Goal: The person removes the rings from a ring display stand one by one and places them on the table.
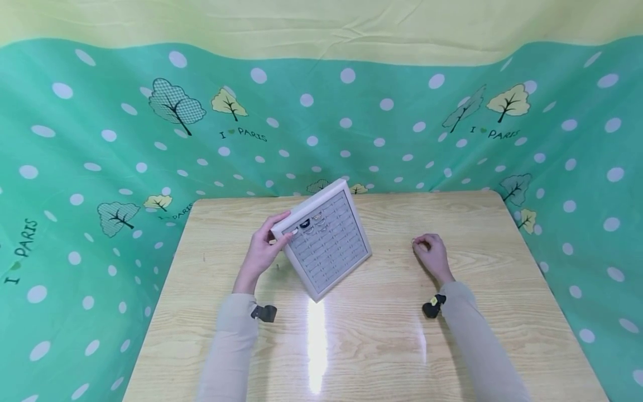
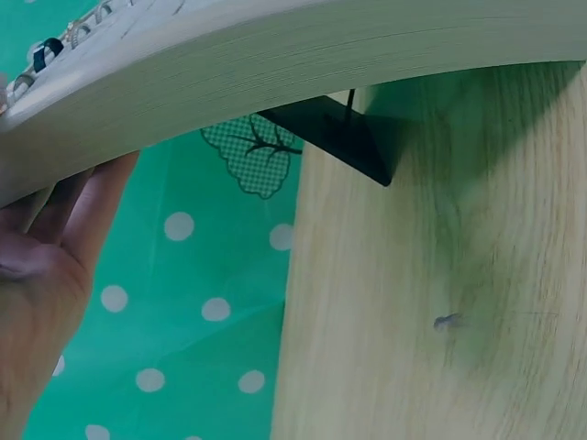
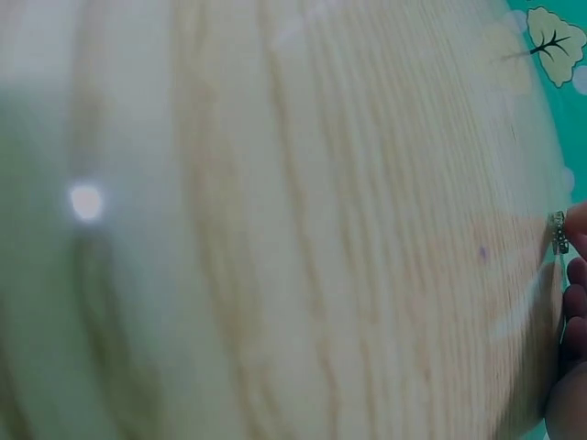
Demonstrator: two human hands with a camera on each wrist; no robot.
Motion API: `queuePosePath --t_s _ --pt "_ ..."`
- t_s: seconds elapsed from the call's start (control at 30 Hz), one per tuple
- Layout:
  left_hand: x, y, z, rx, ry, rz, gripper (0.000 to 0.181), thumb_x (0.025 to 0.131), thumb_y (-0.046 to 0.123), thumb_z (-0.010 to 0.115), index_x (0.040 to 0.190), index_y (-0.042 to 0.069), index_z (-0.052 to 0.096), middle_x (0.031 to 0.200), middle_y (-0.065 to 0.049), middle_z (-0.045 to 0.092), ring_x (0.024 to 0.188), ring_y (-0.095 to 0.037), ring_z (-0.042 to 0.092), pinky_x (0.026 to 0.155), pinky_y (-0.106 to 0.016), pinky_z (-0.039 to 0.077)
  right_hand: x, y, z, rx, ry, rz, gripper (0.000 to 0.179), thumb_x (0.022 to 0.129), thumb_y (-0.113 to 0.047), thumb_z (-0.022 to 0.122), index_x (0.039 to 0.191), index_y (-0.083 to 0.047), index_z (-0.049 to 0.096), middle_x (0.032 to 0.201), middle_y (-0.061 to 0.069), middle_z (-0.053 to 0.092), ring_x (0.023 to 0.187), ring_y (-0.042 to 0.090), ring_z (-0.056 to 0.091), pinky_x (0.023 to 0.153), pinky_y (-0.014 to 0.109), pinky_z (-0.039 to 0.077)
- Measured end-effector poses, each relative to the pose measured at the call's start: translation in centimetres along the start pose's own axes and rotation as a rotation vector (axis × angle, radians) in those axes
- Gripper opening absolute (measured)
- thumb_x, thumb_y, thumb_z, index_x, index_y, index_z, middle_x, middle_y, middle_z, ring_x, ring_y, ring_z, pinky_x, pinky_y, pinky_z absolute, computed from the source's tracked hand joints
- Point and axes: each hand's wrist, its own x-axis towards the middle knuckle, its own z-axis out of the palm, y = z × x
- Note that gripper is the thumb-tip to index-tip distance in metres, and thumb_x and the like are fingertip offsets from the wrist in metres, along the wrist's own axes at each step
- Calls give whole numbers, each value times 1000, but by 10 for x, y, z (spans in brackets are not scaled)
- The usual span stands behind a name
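Observation:
My left hand (image 1: 262, 251) grips the upper left corner of a ring display board (image 1: 334, 245), thumb on its front and fingers behind. The board has a pale frame and grey slotted rows, and stands tilted and turned on the table. Several rings sit in the slots near that corner, among them a black ring (image 1: 305, 223). In the left wrist view, a dark support leg (image 2: 344, 137) props the board from behind. Over at the right, my right hand (image 1: 433, 255) pinches a silvery, studded ring (image 3: 559, 233) close to the tabletop; most of this hand lies outside the right wrist view.
The wood-grain table (image 1: 372, 346) carries a bright light reflection at its front. A green dotted cloth (image 1: 346, 123) with printed trees rises behind the table and along both sides. Dark wrist cameras (image 1: 264, 313) sit on both sleeves.

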Motion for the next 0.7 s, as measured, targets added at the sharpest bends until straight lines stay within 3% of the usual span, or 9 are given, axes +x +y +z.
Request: queuePosePath --t_s 0.3,0.4,0.6,0.7 --pt "2 -10 11 -83 153 139 27 92 -13 53 119 -14 54 112 -29 60 85 -9 61 64 -21 55 -4 1 -1 48 -15 52 19 94 -10 62 101 7 62 114 22 48 104 33 46 90 42 40" --pt "3 -12 14 -84 204 146 24 93 -11 52 116 -14 56 111 -24 63 82 -8 62 61 -21 55 -6 -3 -1 64 9 69 22 95 -14 61 104 5 62 115 20 48 100 28 46 84 37 40" --pt "3 -11 19 -61 257 156 23 92 -9 55 114 -12 59 110 -32 61 78 -9 62 55 -21 55 -7 -24 10 142 116 5 16 92 -5 59 103 6 63 114 19 50 101 27 44 79 33 38" --pt "4 -11 19 -51 261 159 23 91 -10 56 114 -12 59 111 -33 61 79 -9 62 54 -21 54 -5 -39 17 182 125 -43 14 91 -1 59 103 7 62 114 20 49 101 30 44 79 35 37"
